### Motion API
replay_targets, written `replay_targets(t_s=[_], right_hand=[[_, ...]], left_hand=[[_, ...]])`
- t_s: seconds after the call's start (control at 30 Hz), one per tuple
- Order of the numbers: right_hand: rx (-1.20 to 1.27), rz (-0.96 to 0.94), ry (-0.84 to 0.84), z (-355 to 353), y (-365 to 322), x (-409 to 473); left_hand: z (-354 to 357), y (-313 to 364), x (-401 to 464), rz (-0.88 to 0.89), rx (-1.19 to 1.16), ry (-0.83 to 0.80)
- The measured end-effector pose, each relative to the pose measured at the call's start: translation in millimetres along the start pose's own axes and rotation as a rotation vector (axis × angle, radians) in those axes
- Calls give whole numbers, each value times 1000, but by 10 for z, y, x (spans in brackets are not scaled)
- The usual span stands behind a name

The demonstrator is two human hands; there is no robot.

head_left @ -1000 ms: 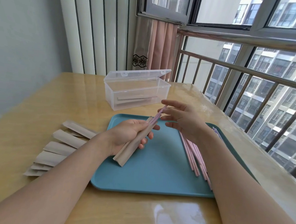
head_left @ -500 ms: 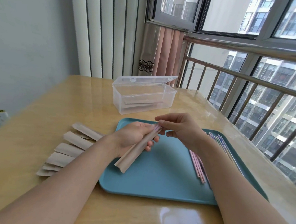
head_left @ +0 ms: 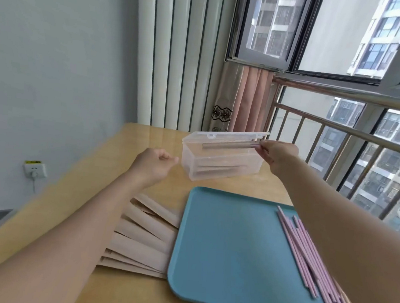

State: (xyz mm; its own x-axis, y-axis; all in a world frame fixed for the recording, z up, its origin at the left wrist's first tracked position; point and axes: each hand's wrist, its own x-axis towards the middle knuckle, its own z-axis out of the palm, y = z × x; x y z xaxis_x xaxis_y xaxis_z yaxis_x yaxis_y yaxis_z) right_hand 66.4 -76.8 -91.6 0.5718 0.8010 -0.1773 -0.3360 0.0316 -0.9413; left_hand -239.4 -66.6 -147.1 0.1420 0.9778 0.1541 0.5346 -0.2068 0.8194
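- Over the clear plastic box [head_left: 220, 158] at the far side of the table [head_left: 143, 141], the right hand [head_left: 278, 156] pinches 1 end of a brown paper sleeve [head_left: 229, 145] between thumb and fingertips.
- This sleeve lies level along the box's length, at about rim height, just under the raised lid [head_left: 225, 134].
- Just left of the box, the left hand [head_left: 155, 165] hovers above the table, fingers curled into a fist and holding nothing.
- At least 2 more sleeves [head_left: 219, 169] lie on the bottom of the box, seen through its front wall.
- Nearer the person, a blue tray [head_left: 228, 251] sits on the table, well apart from the held sleeve.
- Along its right side lies a bundle of pink straws [head_left: 306, 254], partly covered by the right forearm.
- Left of the tray, flat paper sleeves [head_left: 141, 238] fan out on the tabletop. They reach the tray's left edge and are partly hidden by the left forearm.
- At the edges of the scene, a wall socket [head_left: 34, 169] sits on the grey wall at left. A pink curtain [head_left: 250, 100] hangs beyond the table, with a metal railing [head_left: 342, 131] along the window at right.
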Motion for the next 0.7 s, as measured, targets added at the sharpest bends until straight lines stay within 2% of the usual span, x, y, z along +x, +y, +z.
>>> replay_targets(t_s=[0.1, 0.17, 0.23, 0.3, 0.33, 0.43, 0.5, 0.57, 0.7], right_hand=[[-58, -7, -102, 184, 131, 93], [-64, -4, -101, 295, 219, 85], [-172, -141, -52, 353, 257, -40], [-467, -355, -51, 472, 399, -344], [-639, -418, -150, 548, 522, -550], [-1141, -402, -636, 760, 885, -1087], [-1325, -473, -729, 872, 1042, -1211], [-1264, -492, -752, 915, 1075, -1232], [-999, -363, -782, 871, 972, -1241]], left_hand=[[-85, -288, -86, -19, 105, 39], [-182, -470, -118, -89, 194, -25], [-202, -587, -129, -136, 183, -125], [-216, -678, -178, -129, 63, -122], [-226, -725, -211, -113, -25, -89], [-235, -731, -289, -86, -289, -28], [-226, -677, -322, -64, -411, 27], [-211, -589, -347, -38, -557, 99], [-255, -278, -376, 33, -792, 145]])
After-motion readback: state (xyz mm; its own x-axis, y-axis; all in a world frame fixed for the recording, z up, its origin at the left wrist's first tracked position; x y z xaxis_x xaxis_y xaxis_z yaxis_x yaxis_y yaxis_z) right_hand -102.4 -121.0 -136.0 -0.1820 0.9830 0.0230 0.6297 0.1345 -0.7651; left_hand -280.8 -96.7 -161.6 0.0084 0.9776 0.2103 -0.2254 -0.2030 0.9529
